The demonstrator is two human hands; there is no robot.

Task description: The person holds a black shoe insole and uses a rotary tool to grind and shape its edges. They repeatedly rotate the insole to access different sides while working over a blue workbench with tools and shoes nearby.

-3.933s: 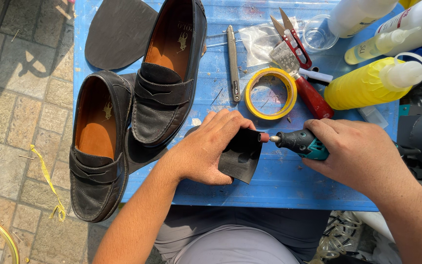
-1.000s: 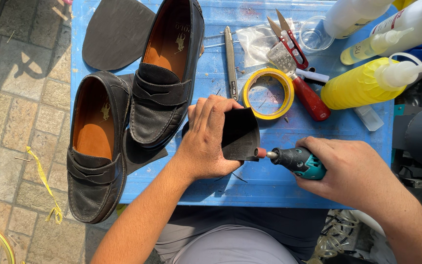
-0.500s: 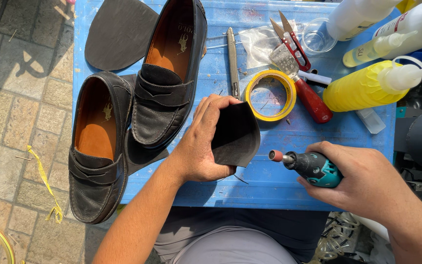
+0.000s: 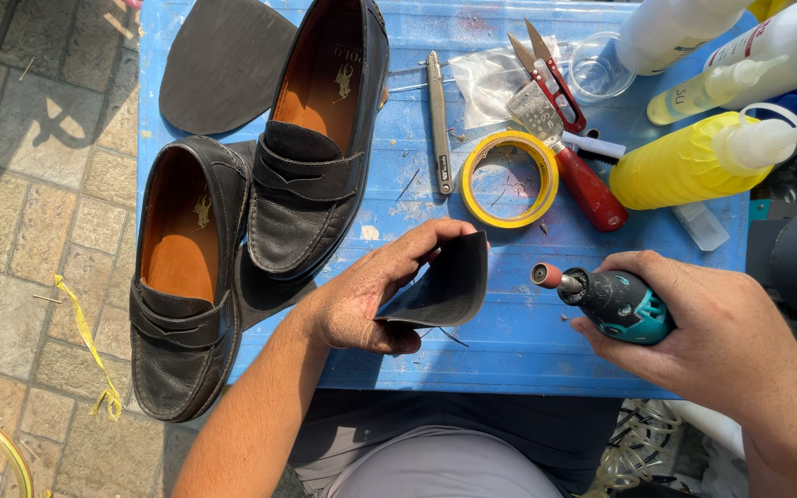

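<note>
— So what is lying under everything, starting with the biggest?

— Grey stone paving point(image 4: 20, 231) is spreading out on the left, sunlit, with a yellow strip point(image 4: 85, 341) trailing across it. Over it a blue painted desk point(image 4: 509, 355) is standing, scuffed and scratched, and the person is sitting at its near edge.

— And what is sitting on it?

— Two black loafers with tan linings: one point(image 4: 186, 277) is hanging over the left edge, the other point(image 4: 320, 138) is lying just beside it, further up. A dark flat sole piece point(image 4: 223, 60) is resting at the far left corner. To the right, a yellow squeeze bottle point(image 4: 684, 166) is lying by white bottles point(image 4: 786, 46), then a ring of yellow tape point(image 4: 509, 180), a red-handled tool point(image 4: 588, 184) and red scissors point(image 4: 555, 78).

— What are the hands doing?

— The left hand point(image 4: 371, 295) is gripping a small black rubber piece point(image 4: 449, 286), fingers curled round its edge, holding it tilted above the desk's near middle. The right hand point(image 4: 694, 323) is wrapping closed around a teal-and-black rotary tool point(image 4: 615, 300), whose pinkish tip is pointing at the piece, just apart from it.
</note>
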